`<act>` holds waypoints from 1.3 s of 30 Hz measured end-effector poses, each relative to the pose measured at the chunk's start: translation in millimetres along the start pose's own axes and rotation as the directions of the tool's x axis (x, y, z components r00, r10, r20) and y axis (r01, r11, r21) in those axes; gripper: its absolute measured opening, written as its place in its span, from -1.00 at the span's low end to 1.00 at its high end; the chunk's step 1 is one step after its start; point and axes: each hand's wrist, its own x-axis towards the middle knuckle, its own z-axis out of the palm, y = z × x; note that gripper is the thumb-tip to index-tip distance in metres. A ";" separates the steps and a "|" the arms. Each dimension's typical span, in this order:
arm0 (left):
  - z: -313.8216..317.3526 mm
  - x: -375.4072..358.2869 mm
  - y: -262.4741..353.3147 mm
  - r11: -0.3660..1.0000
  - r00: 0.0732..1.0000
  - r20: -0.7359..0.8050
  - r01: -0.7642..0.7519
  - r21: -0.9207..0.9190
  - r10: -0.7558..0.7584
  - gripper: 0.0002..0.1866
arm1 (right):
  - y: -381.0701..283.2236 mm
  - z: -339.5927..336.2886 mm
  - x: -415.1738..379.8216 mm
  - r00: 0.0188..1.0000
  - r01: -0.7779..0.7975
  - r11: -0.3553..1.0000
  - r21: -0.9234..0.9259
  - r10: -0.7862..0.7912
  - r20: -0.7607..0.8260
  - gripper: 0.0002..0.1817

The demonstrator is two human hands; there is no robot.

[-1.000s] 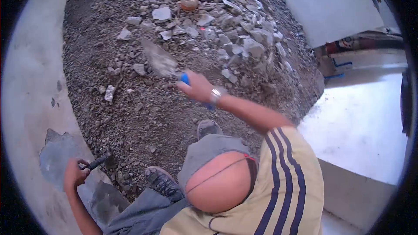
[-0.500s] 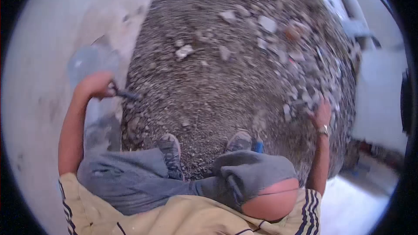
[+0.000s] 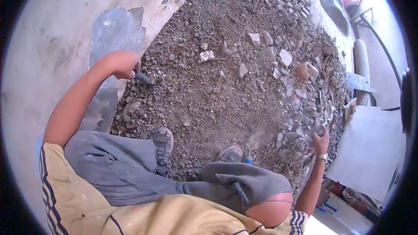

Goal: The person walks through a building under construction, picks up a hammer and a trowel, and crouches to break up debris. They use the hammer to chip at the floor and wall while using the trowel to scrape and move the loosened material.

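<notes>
My left hand (image 3: pixel 125 64) is closed around a short dark-handled tool (image 3: pixel 143 77) beside the wall. Its far end meets the gravel (image 3: pixel 209 100), and I cannot make out what kind of tool it is. Over on the right, my right hand (image 3: pixel 321 140), with a watch (image 3: pixel 322 156) on the wrist, curls its fingers about a grey stone (image 3: pixel 314 131) at the rubble pile (image 3: pixel 300 124). The stone is partly hidden by the fingers.
A wall with peeling paint (image 3: pixel 61 61) runs along the left. Broken white pieces (image 3: pixel 285 57) and an orange-brown chunk (image 3: pixel 306 70) lie among the stones. A white board (image 3: pixel 370 148) and a pale pipe (image 3: pixel 361 61) are on the right. A blue object (image 3: pixel 248 161) sits by my shoe (image 3: pixel 230 153).
The view has shifted and become sharper. My left hand has moved up and right in view with the tool. My right hand's fingers, earlier reaching over the rubble, now curl round a stone.
</notes>
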 end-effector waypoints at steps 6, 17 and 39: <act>-7.2 2.1 9.6 0.998 0.999 0.028 -0.028 0.053 0.027 -0.64 | -114.9 29.1 23.2 0.920 -0.211 0.806 0.553 -0.029 0.392 -0.46; -10.6 -0.1 14.6 0.997 0.999 -0.032 -0.038 0.074 0.040 -0.65 | -201.6 113.7 72.9 0.838 -0.285 0.621 0.730 -0.209 0.505 -0.54; -7.7 17.2 7.8 0.984 0.996 -0.022 -0.084 0.160 0.089 -0.65 | -228.6 168.7 116.2 0.691 -0.109 0.840 0.531 -0.320 0.648 -0.63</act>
